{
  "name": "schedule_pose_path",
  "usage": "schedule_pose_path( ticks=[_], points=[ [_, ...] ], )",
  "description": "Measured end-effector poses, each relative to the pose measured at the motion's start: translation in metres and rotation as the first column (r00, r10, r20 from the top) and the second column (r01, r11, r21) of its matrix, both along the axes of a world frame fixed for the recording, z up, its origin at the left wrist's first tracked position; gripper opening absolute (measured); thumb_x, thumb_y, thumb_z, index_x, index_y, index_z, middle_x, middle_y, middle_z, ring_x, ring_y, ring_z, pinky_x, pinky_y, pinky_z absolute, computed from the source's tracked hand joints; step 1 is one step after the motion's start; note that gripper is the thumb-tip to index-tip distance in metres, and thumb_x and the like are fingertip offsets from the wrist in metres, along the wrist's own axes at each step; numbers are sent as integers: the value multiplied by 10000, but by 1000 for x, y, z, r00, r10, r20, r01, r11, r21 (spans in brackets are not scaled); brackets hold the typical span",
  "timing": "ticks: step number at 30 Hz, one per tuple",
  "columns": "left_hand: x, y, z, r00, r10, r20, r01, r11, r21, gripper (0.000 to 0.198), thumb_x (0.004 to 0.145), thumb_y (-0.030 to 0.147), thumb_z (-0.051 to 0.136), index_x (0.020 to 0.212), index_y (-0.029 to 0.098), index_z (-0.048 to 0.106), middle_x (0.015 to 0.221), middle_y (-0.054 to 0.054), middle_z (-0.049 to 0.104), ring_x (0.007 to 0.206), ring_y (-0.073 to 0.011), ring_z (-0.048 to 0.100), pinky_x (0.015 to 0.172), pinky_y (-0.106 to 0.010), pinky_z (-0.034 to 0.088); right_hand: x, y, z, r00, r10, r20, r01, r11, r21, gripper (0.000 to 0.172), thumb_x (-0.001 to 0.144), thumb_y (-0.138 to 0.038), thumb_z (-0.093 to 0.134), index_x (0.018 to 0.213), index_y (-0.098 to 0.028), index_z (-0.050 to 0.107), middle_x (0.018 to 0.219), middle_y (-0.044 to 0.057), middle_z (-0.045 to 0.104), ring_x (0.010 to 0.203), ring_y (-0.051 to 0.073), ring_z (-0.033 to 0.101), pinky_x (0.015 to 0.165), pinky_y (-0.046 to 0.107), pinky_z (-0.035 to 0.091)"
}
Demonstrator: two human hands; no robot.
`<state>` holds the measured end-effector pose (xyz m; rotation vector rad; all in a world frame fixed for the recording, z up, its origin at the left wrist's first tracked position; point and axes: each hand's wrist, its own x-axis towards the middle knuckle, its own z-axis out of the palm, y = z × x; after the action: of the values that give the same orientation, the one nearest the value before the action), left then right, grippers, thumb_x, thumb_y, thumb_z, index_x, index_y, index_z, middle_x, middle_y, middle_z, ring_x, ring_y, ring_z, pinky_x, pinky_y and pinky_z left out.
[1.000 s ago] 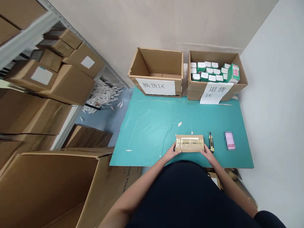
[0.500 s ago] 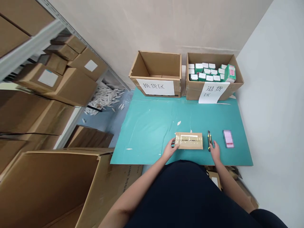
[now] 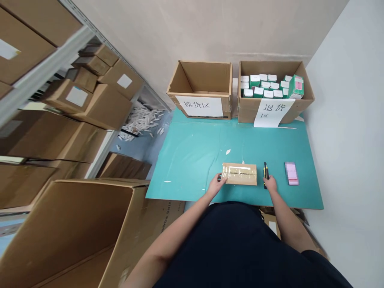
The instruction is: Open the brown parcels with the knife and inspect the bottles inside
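Observation:
A small taped cardboard box point(image 3: 239, 174) lies flat near the front of the green table, with a pale strip along its top. My left hand point(image 3: 216, 185) grips its left end, thumb at the near corner and fingers at the side edge. Just right of the box is a black and yellow utility knife point(image 3: 265, 172), its far end pointing away from me. My right hand point(image 3: 271, 184) is closed on the knife's near part, which it partly hides. A blurred pink, phone-shaped item point(image 3: 292, 173) lies farther right.
At the back of the green table point(image 3: 192, 160) stand an open cardboard carton point(image 3: 181, 105) with a paper sign and another carton point(image 3: 246, 113) holding several green-and-white boxes. Shelves with brown boxes point(image 3: 103, 100) rise at left. A large open carton point(image 3: 132, 224) stands at front left.
My right hand has closed around the utility knife; its thumb was raised beside it before. My left hand stays at the box's end. The view has shifted slightly.

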<state>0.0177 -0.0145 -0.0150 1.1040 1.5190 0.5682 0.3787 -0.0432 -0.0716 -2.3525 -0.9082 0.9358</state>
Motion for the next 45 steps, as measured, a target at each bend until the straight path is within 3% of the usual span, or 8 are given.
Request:
schedule_pose_path(
  ticks=[8, 12, 14, 17, 20, 25, 31, 45],
  points=[
    [7, -7, -4, 994, 50, 98, -46, 998, -41, 587, 799, 544, 720, 1230, 160, 618, 1182, -132, 726, 1060, -290, 702, 975, -438, 543, -9, -4, 70, 966, 106, -235, -61, 980, 189, 625, 812, -594, 566, 1277, -183, 495, 817, 24, 705, 556, 198, 666, 476, 323, 555],
    [13, -13, -8, 983, 92, 162, -90, 996, -16, 603, 784, 517, 753, 1246, 157, 612, 1308, -151, 679, 1186, -311, 655, 1060, -470, 491, -22, 4, 123, 905, 403, -134, -374, 906, 200, 607, 875, -543, 574, 1390, -224, 525, 883, 54, 741, 583, 218, 667, 533, 358, 572],
    [16, -16, -10, 979, 108, 172, -107, 994, -11, 584, 791, 502, 752, 1240, 154, 617, 1308, -152, 680, 1200, -311, 647, 1067, -477, 487, -33, 15, 144, 790, 614, -13, -600, 776, 196, 538, 917, -466, 557, 1420, -274, 543, 1104, 85, 746, 786, 260, 721, 695, 402, 602],
    [19, -18, -12, 974, 131, 185, -132, 991, -8, 551, 809, 491, 737, 1233, 158, 624, 1284, -139, 693, 1183, -307, 655, 1062, -485, 492, -53, 34, 163, 495, 854, 157, -869, 486, 93, 530, 960, -356, 528, 1489, -335, 500, 1314, 72, 683, 1083, 293, 687, 890, 409, 562],
    [23, -18, -12, 968, 153, 197, -156, 988, 0, 530, 814, 472, 730, 1230, 160, 627, 1293, -137, 687, 1187, -311, 652, 1076, -489, 478, -72, 52, 171, 207, 951, 228, -970, 230, -76, 569, 986, -292, 492, 1545, -371, 420, 1318, 69, 675, 1071, 267, 691, 888, 362, 543],
    [26, -19, -13, 961, 171, 217, -177, 984, 8, 525, 808, 465, 735, 1228, 165, 639, 1292, -133, 689, 1201, -317, 643, 1087, -478, 464, -88, 70, 172, -26, 964, 266, -980, 27, -195, 551, 998, -260, 483, 1527, -407, 442, 1221, 55, 700, 948, 224, 703, 816, 299, 522],
    [29, -22, -18, 960, 181, 215, -192, 981, 35, 536, 820, 493, 712, 1252, 185, 638, 1308, -109, 688, 1253, -301, 614, 1114, -438, 433, -93, 79, 171, -98, 956, 277, -970, -29, -243, 520, 1009, -280, 457, 1505, -436, 465, 1144, 41, 705, 838, 208, 681, 770, 296, 498],
    [39, -24, -31, 952, 193, 236, -201, 980, 11, 689, 848, 526, 669, 1428, 178, 537, 1463, -131, 588, 1411, -323, 488, 1214, -452, 319, -95, 75, 164, -31, 967, 252, -957, 44, -287, 586, 974, -168, 442, 1475, -467, 495, 1110, 48, 694, 755, 198, 660, 738, 296, 480]
  ],
)
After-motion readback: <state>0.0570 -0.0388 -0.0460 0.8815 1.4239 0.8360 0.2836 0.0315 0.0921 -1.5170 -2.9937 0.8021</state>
